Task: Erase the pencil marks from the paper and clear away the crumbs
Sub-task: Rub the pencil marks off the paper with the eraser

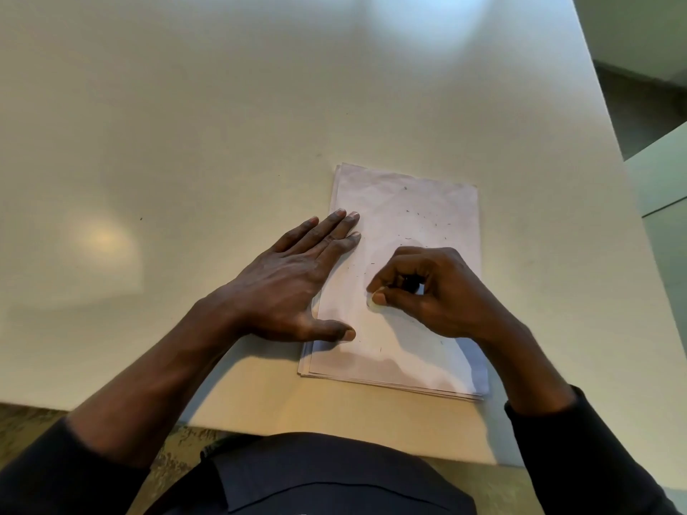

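A person's right hand (pixel 427 291), fingers curled tight, pinches a small pale eraser (pixel 372 305) between thumb and forefinger and holds it against the top sheet. Only a sliver of the eraser shows under the thumb tip, and a dark shape inside the curl of the fingers cannot be made out. Just beside it the left hand (pixel 290 280) lies flat, its fingers straight and spread, holding nothing. Its fingertips and thumb press on the left edge of the white rectangular paper (pixel 409 198), and its palm rests partly on the bench. The paper is the top sheet of a thin stack whose lower edges fan out slightly at the near end. Fine dark eraser crumbs (pixel 420 214) are scattered over the sheet, most of them above the right hand and a few near the bottom. The stack lies right of centre on a smooth cream-coloured bench (pixel 223 124), close to the person's edge. Dark sleeves (pixel 594 440) cover both forearms from just below the wrists, and mottled flooring (pixel 22 414) shows past the bench's near left corner.
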